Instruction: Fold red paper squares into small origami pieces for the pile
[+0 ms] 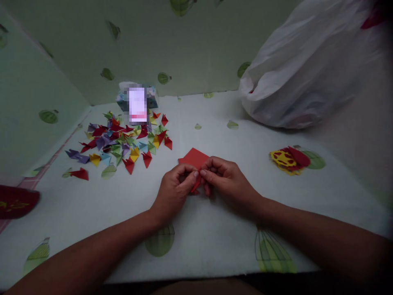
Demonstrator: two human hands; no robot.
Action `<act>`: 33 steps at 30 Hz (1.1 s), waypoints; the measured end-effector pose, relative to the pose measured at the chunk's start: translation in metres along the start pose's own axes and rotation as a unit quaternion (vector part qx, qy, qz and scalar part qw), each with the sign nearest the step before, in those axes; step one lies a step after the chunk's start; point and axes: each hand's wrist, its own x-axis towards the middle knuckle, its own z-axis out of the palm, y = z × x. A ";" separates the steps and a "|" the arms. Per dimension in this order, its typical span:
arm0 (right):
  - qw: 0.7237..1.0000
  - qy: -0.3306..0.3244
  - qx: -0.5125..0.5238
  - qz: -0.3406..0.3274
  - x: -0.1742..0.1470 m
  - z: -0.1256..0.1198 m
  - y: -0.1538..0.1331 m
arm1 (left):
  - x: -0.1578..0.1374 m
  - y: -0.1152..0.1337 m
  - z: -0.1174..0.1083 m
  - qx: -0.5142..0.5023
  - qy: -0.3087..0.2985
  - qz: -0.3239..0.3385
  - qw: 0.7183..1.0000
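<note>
A piece of red paper, partly folded, is held between my two hands over the middle of the table. My left hand pinches it from the left with thumb and forefinger. From the right, my right hand pinches the same paper, its fingertips almost meeting those of the left. The paper's far part points away from me, and a small red part shows below my fingers. My fingers hide the folds between. Further off to the left lies a heap of small folded paper birds in red, yellow, green, blue and purple.
Behind the heap, a phone with a blurred screen leans by a tissue box. A full white plastic bag stands at back right. Yellow and red cut-outs lie right, and a red object sits at the left edge.
</note>
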 end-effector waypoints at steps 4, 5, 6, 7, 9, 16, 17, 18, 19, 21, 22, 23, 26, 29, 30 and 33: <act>1.000 0.003 -0.008 -0.001 -0.001 0.000 -0.002 | -0.001 0.001 0.001 -0.001 -0.001 -0.002 1.000; 1.000 0.002 -0.008 -0.001 -0.001 0.000 -0.002 | -0.001 0.001 0.001 -0.003 -0.002 -0.002 1.000; 1.000 0.001 -0.007 -0.002 -0.002 0.000 -0.002 | -0.001 0.001 0.001 -0.005 -0.004 -0.001 1.000; 1.000 -0.001 -0.005 -0.001 -0.002 0.000 -0.002 | -0.001 0.001 0.001 -0.007 -0.006 -0.001 1.000; 1.000 -0.006 0.003 0.000 -0.001 0.000 -0.002 | 0.000 0.001 0.000 -0.012 -0.010 -0.005 1.000; 0.999 -0.009 0.046 -0.001 0.002 -0.001 0.002 | 0.001 -0.001 -0.001 -0.032 -0.023 -0.007 0.999; 0.999 -0.009 0.047 0.001 0.002 -0.001 0.003 | 0.001 -0.001 -0.002 -0.033 -0.027 -0.005 0.999; 0.999 -0.009 0.047 0.003 0.002 -0.001 0.003 | 0.001 -0.001 -0.002 -0.034 -0.032 -0.006 0.999; 0.999 -0.009 0.046 0.004 0.002 -0.001 0.003 | 0.001 -0.002 -0.002 -0.035 -0.037 -0.008 0.999; 0.999 -0.007 0.038 0.006 0.002 -0.001 0.002 | 0.001 -0.002 -0.003 -0.036 -0.046 -0.013 0.998; 1.000 -0.006 0.030 0.006 0.002 0.000 0.002 | 0.001 -0.002 -0.003 -0.036 -0.049 -0.014 0.998; 1.000 -0.005 0.020 0.005 0.001 0.000 0.001 | 0.000 -0.001 -0.003 -0.034 -0.050 -0.013 0.998; 1.000 -0.004 -0.008 -0.003 0.000 0.001 0.000 | 0.000 -0.001 -0.003 -0.013 -0.041 0.001 0.999; 1.000 -0.004 -0.019 -0.007 -0.001 0.000 -0.001 | 0.000 -0.001 -0.002 -0.003 -0.031 0.003 1.000; 1.000 -0.006 -0.016 -0.007 -0.001 0.000 -0.001 | 0.000 -0.001 -0.002 -0.005 -0.031 -0.001 1.000; 1.000 -0.009 0.014 -0.005 -0.001 -0.001 -0.001 | 0.000 -0.001 -0.003 -0.005 -0.036 -0.012 0.999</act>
